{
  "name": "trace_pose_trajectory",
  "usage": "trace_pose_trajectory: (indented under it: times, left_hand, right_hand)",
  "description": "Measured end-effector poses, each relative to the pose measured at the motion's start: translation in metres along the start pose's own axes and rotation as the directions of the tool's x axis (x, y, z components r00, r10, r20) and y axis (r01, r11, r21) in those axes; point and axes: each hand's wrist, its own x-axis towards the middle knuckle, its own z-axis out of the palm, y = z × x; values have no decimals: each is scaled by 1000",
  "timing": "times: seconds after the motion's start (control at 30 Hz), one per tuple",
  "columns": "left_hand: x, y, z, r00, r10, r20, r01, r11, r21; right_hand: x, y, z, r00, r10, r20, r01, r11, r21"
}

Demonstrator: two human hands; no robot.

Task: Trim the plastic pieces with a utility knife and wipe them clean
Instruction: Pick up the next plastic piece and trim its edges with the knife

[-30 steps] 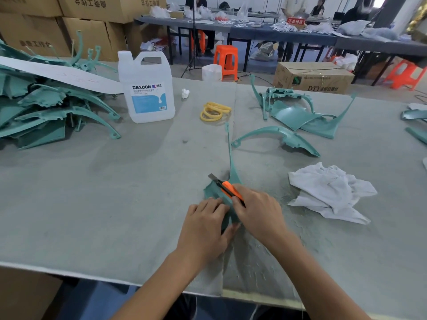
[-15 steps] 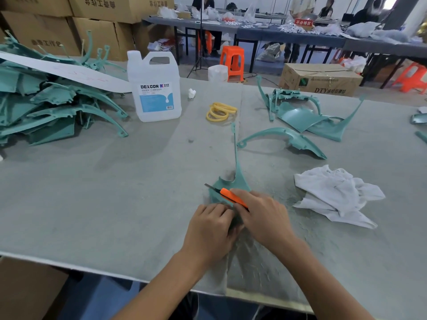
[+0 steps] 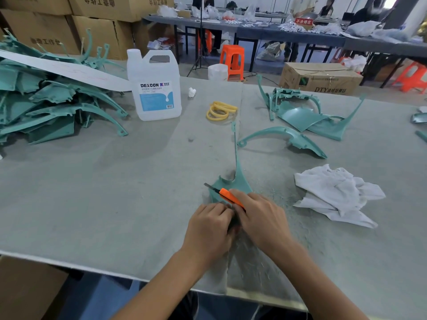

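A teal plastic piece (image 3: 238, 181) with a long thin stem lies on the grey table (image 3: 115, 192) in front of me. My left hand (image 3: 209, 229) presses down on its near end. My right hand (image 3: 260, 218) grips an orange utility knife (image 3: 227, 196), whose blade rests on the piece's left edge. A crumpled white cloth (image 3: 335, 195) lies to the right of my hands. Thin teal shavings are scattered on the table near them.
A heap of teal pieces (image 3: 46, 105) fills the far left under a white strip. A DEXCON jug (image 3: 156, 88) and yellow rings (image 3: 220, 110) stand behind. More teal pieces (image 3: 300, 114) lie at the back right. Boxes, stools and people are beyond.
The view has shifted slightly. My hands have stayed on the piece, and the knife has slid a little along its left edge.
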Motion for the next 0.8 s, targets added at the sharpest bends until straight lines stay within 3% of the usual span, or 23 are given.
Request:
trace_pose_trajectory:
  times: [0.33, 0.63, 0.8]
  left_hand:
    - [0, 0, 1, 1000, -19, 1, 19, 1000, 4]
    - [0, -1, 2, 1000, -11, -8, 11, 1000, 4]
    - [-2, -2, 3, 1000, -15, 12, 15, 1000, -21]
  right_hand:
    - [1, -4, 6, 998, 45, -36, -47, 997, -63]
    - [-2, 1, 8, 999, 31, -16, -32, 998, -47]
    - [-2, -4, 13, 995, 96, -37, -96, 995, -13]
